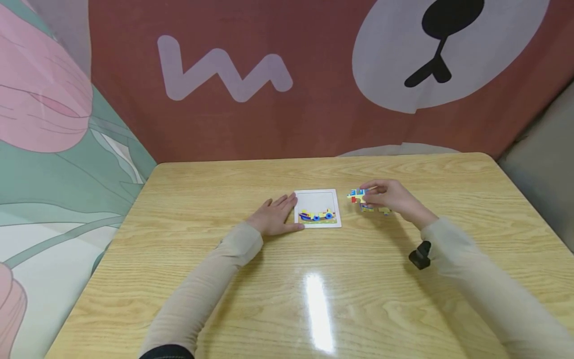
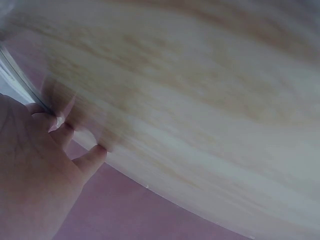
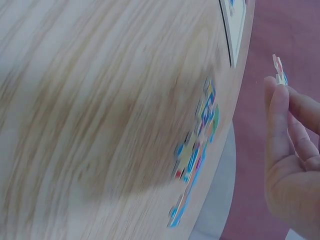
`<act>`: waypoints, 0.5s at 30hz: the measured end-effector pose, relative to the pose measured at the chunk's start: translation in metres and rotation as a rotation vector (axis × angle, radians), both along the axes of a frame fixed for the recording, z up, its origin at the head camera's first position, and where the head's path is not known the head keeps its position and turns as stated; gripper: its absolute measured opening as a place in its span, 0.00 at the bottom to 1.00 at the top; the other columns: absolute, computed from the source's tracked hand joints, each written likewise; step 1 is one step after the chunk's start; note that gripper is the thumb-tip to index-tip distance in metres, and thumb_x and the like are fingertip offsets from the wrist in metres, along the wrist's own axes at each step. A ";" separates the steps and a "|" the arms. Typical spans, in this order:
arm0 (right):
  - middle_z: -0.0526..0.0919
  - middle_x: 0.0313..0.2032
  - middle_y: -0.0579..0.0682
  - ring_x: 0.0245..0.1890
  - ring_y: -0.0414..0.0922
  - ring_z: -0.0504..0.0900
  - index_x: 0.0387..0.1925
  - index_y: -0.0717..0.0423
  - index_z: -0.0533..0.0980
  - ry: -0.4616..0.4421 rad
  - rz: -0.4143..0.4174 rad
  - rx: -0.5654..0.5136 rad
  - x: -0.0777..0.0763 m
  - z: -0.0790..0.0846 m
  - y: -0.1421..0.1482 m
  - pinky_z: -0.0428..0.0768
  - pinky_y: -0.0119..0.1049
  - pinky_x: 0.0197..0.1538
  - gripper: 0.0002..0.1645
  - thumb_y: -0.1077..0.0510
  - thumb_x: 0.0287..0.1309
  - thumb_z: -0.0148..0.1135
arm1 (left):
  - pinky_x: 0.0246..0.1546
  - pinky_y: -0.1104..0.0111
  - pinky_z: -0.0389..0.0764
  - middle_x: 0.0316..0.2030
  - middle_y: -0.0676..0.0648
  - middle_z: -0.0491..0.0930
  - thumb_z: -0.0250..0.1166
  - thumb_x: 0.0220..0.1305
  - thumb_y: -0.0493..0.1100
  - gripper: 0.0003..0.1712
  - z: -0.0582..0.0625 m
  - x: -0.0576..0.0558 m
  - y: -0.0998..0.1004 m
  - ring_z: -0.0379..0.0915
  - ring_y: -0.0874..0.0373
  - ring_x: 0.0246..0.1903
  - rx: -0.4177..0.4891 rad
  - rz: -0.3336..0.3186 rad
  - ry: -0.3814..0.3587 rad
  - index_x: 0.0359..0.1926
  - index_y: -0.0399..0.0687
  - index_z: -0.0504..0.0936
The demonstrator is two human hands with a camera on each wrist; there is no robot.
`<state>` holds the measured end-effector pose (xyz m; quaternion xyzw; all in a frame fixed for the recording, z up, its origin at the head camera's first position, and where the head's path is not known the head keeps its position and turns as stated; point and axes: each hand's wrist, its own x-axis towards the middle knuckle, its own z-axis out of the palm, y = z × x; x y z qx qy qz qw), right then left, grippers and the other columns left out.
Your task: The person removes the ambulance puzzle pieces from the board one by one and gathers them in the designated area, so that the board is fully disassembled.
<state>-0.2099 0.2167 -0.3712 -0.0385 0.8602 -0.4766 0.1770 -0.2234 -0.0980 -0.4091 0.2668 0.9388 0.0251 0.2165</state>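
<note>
One held piece [image 1: 357, 195]: pinched along one edge between thumb and fingers of the right hand [image 1: 392, 195], the fingers nearly together; raised over the table [image 1: 269, 264]
Its handling: looks thin, light and stiff; the narrow tabs could bend or chip, so a broad edge seems the safer hold
White frame [image 1: 316, 200]: flat on the table, left of the held piece; a colourful strip of pieces [image 1: 316, 216] lies along its near side
Left hand [image 1: 274, 218]: fingers straight and spread, touching the frame's left edge; gripping nothing
Loose pieces [image 3: 189, 152]: on the table, below the right hand; lying flat, probably easiest lifted by an edge
</note>
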 end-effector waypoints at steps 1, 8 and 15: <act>0.75 0.56 0.69 0.39 0.36 0.84 0.63 0.65 0.67 0.000 -0.001 0.007 0.001 0.000 0.003 0.84 0.40 0.50 0.27 0.60 0.65 0.56 | 0.76 0.51 0.41 0.77 0.55 0.32 0.42 0.64 0.74 0.51 0.000 0.000 0.000 0.32 0.57 0.77 0.000 -0.001 0.000 0.76 0.53 0.37; 0.79 0.54 0.65 0.39 0.31 0.83 0.64 0.65 0.66 0.000 -0.011 0.015 0.002 -0.002 0.026 0.84 0.39 0.49 0.27 0.59 0.66 0.55 | 0.76 0.52 0.41 0.77 0.55 0.32 0.43 0.64 0.74 0.52 -0.001 0.000 0.000 0.32 0.57 0.77 0.010 0.006 0.000 0.76 0.53 0.37; 0.81 0.53 0.61 0.35 0.28 0.82 0.65 0.69 0.64 -0.012 -0.031 0.003 0.003 -0.003 0.044 0.85 0.37 0.46 0.29 0.61 0.66 0.55 | 0.76 0.51 0.40 0.77 0.55 0.32 0.43 0.64 0.75 0.52 -0.001 0.000 0.001 0.32 0.57 0.76 0.011 0.005 -0.003 0.76 0.53 0.36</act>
